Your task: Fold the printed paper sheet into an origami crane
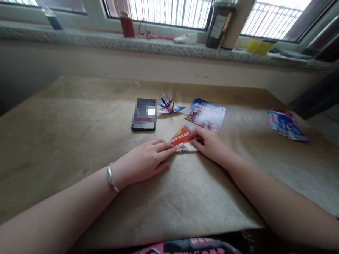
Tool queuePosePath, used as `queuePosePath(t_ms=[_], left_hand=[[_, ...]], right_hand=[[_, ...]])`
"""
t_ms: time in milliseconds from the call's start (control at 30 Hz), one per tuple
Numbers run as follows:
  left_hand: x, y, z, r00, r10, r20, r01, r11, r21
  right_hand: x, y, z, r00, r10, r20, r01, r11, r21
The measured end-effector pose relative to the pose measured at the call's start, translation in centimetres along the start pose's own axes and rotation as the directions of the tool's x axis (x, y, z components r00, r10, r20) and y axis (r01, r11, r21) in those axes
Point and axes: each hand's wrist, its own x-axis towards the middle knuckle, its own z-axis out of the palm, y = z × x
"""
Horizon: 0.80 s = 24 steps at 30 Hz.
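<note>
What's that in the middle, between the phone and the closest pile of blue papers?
A spiky folded-paper shape lies between the phone and that pile, in the head view.

left grip (146, 157) | touching printed paper (182, 137) | right grip (211, 143) | pinching it

A wide tan table (43, 154) stands close to a pale wall (104, 63) — dim, with a small reddish mark (201, 76). Above runs a speckled stone windowsill (91, 42), then light-framed windows (92, 3). Bright daylight pours through — upright railing bars (170, 7) show outside.
</note>
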Motion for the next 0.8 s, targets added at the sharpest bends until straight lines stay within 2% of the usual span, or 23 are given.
queuePosePath(t_ms=[333,533,600,700,800], left_hand=[[0.0,0.09,-0.06,0.999,0.037,0.008,-0.037,0.997,0.072],[0.09,0.16,-0.16,0.999,0.045,0.009,-0.046,0.995,0.092],[0.06,0.16,-0.14,0.999,0.043,0.007,-0.043,0.995,0.089],[0.02,0.18,-0.08,0.999,0.044,-0.002,-0.044,0.996,0.075],[0.03,0.19,-0.06,0.999,0.046,-0.011,-0.045,0.996,0.071]], right_hand=[[-0.12,0.45,0.43,0.997,0.057,-0.049,-0.055,0.998,0.027],[-0.11,-0.17,-0.02,0.99,0.138,-0.033,-0.139,0.989,-0.043],[-0.17,-0.25,-0.08,0.99,0.131,-0.053,-0.135,0.988,-0.078],[-0.28,-0.19,0.01,0.991,0.01,-0.136,-0.03,0.989,-0.142],[-0.33,-0.2,0.12,0.957,-0.244,-0.155,0.218,0.962,-0.164]])
